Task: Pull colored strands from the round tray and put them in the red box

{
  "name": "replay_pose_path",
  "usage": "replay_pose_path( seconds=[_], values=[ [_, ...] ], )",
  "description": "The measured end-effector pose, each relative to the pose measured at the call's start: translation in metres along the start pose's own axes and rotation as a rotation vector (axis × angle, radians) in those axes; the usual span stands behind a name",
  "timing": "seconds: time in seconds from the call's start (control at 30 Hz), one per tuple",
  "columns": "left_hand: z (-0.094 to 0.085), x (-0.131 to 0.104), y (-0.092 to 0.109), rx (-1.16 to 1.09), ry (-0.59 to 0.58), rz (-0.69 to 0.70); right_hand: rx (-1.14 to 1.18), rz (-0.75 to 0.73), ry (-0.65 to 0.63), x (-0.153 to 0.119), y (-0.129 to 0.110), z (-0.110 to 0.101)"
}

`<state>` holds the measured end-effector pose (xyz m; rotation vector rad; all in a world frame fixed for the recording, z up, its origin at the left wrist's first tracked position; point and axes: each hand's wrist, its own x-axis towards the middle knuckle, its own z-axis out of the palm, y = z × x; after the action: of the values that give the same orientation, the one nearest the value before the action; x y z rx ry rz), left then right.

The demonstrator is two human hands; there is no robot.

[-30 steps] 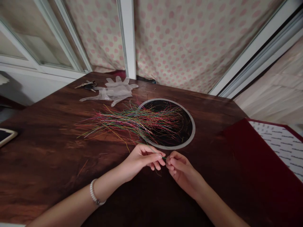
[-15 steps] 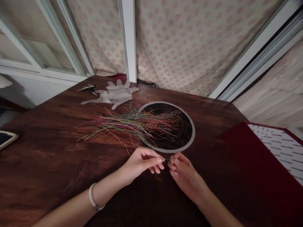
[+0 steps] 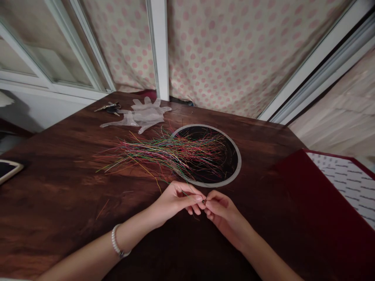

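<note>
My left hand (image 3: pixel 178 202), with a beaded bracelet at the wrist, pinches a thin dark green wire (image 3: pixel 184 192) between thumb and index finger. Its fingertips meet those of my right hand (image 3: pixel 224 208), which is pinched at the same wire's end. What lies between the touching fingertips is mostly hidden. Just beyond both hands a loose bundle of many thin coloured wires (image 3: pixel 164 150) lies across the table and over a round black plate (image 3: pixel 234 171) with a pale grey rim. One yellow wire (image 3: pixel 146 170) strays from the bundle toward my left hand.
Clear plastic gloves (image 3: pixel 143 116) and keys (image 3: pixel 109 108) lie at the back left of the dark wooden table (image 3: pixel 70 164). A phone-like object (image 3: pixel 10 171) is at the left edge. A dark red open box or folder (image 3: pixel 310 195) occupies the right. A short orange wire (image 3: pixel 102 208) lies near my left forearm.
My right hand has moved left and its fingertips now touch those of my left hand. The short green stretch of wire between them is no longer visible.
</note>
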<state>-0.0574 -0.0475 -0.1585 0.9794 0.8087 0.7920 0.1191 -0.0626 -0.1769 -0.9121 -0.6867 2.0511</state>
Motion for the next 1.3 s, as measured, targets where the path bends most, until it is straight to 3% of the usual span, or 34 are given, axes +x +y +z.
replay_pose_path(
  seconds=[0.3,0.5,0.73,1.0,1.3],
  values=[
    [-0.002,0.000,-0.004,0.006,-0.060,-0.046,-0.041,-0.043,0.029,-0.003,-0.002,0.003],
    [-0.003,0.001,-0.004,-0.027,-0.030,-0.064,-0.120,-0.082,0.042,-0.004,-0.002,0.004],
    [-0.001,0.000,-0.001,-0.027,0.000,-0.085,-0.464,-0.253,0.144,-0.007,-0.003,0.008],
    [-0.004,0.001,-0.003,-0.021,0.016,-0.072,-0.698,-0.457,0.123,-0.011,-0.008,0.013],
    [-0.005,0.001,-0.007,-0.010,-0.001,-0.058,-0.685,-0.444,0.129,-0.010,-0.007,0.012]
  ],
)
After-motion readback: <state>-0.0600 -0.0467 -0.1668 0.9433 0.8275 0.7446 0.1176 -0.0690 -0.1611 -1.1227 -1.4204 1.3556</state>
